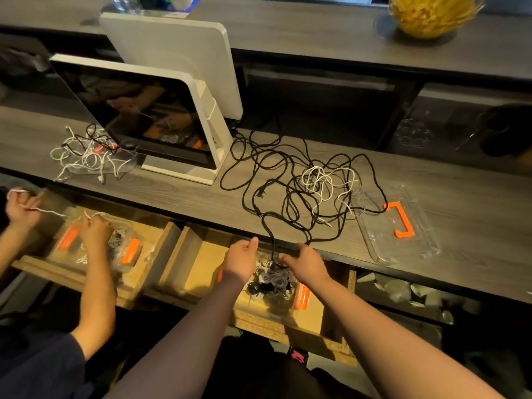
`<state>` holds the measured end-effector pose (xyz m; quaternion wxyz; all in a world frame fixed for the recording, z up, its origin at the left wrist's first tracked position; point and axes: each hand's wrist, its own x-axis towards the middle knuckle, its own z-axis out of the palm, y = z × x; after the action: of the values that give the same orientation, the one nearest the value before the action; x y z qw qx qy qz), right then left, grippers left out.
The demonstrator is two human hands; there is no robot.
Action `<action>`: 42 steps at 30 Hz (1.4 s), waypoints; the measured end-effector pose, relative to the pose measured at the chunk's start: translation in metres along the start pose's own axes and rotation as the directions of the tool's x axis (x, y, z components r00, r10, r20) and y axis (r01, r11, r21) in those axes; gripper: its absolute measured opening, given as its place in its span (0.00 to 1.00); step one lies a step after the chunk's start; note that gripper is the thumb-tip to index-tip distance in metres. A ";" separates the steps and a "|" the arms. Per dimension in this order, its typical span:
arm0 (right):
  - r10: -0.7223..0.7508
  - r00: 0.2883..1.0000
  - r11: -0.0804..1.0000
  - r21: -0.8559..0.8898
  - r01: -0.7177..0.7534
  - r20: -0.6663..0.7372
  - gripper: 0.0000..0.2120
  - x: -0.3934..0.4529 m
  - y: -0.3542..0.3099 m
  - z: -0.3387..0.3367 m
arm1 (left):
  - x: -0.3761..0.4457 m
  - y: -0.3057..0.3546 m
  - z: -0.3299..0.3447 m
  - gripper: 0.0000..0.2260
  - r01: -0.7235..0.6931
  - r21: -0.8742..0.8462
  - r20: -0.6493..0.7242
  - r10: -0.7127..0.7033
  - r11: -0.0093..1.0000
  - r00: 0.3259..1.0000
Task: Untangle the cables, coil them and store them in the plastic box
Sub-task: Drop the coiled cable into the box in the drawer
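Note:
A tangle of black cable with a smaller white cable knotted in it sprawls over the grey counter. One black strand drops over the counter's edge into a clear plastic box with orange latches, which sits in an open wooden drawer and holds coiled cables. My right hand pinches that black strand just above the box. Beside it, over the box's left side, my left hand hovers with fingers loosely curled; whether it holds anything is hidden. The box's clear lid with an orange handle lies on the counter to the right.
At the left another person's hands work a white cable over a second clear box in another open drawer. A white screen on a stand is on the counter, with a second cable tangle to its left. A yellow bowl sits on the upper ledge.

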<state>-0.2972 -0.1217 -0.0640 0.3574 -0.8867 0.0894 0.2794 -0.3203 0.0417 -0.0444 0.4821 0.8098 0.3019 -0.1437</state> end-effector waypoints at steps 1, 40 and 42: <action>0.000 0.999 0.999 0.042 0.002 -0.051 0.29 0.005 0.000 -0.006 | 0.003 0.011 0.004 0.19 -0.018 -0.021 0.015 0.018 1.000 1.000; -0.286 0.782 0.894 0.138 0.425 -0.553 0.04 0.032 -0.019 -0.106 | 0.069 0.193 0.082 0.15 -0.121 -0.360 0.424 0.278 0.925 0.862; -0.180 0.786 0.844 0.317 0.432 -0.591 0.04 0.023 -0.022 -0.112 | 0.059 0.200 0.068 0.15 -0.235 -0.337 0.372 0.359 0.912 0.856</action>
<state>-0.2220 -0.1812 0.0021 0.5480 -0.8277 0.0974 -0.0723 -0.1457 -0.0668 0.0301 0.6619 0.7194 0.0765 -0.1962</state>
